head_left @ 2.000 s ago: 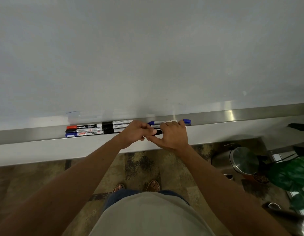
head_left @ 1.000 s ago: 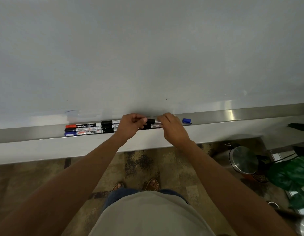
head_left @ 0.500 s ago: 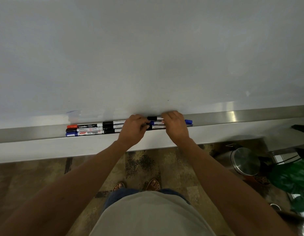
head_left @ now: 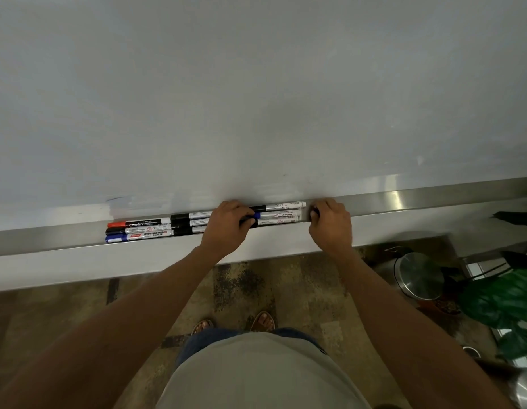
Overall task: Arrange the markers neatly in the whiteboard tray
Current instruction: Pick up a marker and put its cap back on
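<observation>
- Your left hand (head_left: 228,224): back facing up, knuckles raised, fingers curled downward and tips tucked out of sight beneath them. Whether they pinch anything cannot be told.
- Your left forearm: bare, running from the lower left corner up and rightward to the wrist; wrist nearly straight.
- Your right hand (head_left: 330,225): back facing up, fingers bent at the knuckles and curled toward the left, thumb side turned inward. Fingertips hidden; grip cannot be told.
- Your right forearm: bare, running from the lower right up and leftward to the wrist.
- Spacing: both hands level with each other, set apart, not touching.
</observation>
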